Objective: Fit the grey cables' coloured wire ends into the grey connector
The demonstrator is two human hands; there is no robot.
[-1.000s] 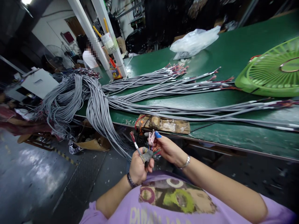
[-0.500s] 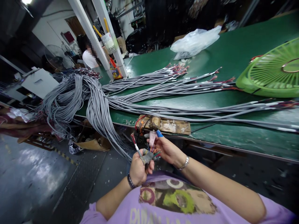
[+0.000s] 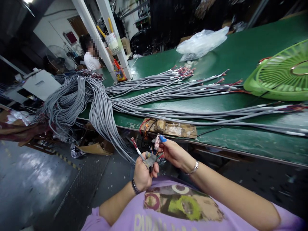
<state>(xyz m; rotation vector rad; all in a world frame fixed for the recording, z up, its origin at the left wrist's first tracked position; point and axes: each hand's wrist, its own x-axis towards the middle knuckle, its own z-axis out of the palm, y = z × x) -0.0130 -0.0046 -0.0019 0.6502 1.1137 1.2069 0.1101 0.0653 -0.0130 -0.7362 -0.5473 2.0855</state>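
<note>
My left hand (image 3: pixel 143 173), with worn grey coverings on its fingers, is closed around a grey cable (image 3: pixel 142 157). One end, with a white sleeve and reddish wires (image 3: pixel 134 142), sticks up to the left of the thumb. Loose coloured wires (image 3: pixel 158 155) fan out from between the fingers on the right side. In my right hand (image 3: pixel 175 154), which has blue tape on the thumb, a small pale pinkish block (image 3: pixel 157 142) is pinched just above those wires. Whether a wire touches the block cannot be made out.
Many grey cables (image 3: pixel 103 109) drape over the green bench (image 3: pixel 216 134) and hang off its near edge. A wooden board (image 3: pixel 185 129) with a metal lump lies at that edge. Farther off are a green fan (image 3: pixel 279 77), a plastic bag (image 3: pixel 202 44) and a seated person (image 3: pixel 90 61).
The pale block in my right hand has turned to a narrower, more upright view, and that hand has shifted slightly right. My left hand has tilted a little, its cable end moving left.
</note>
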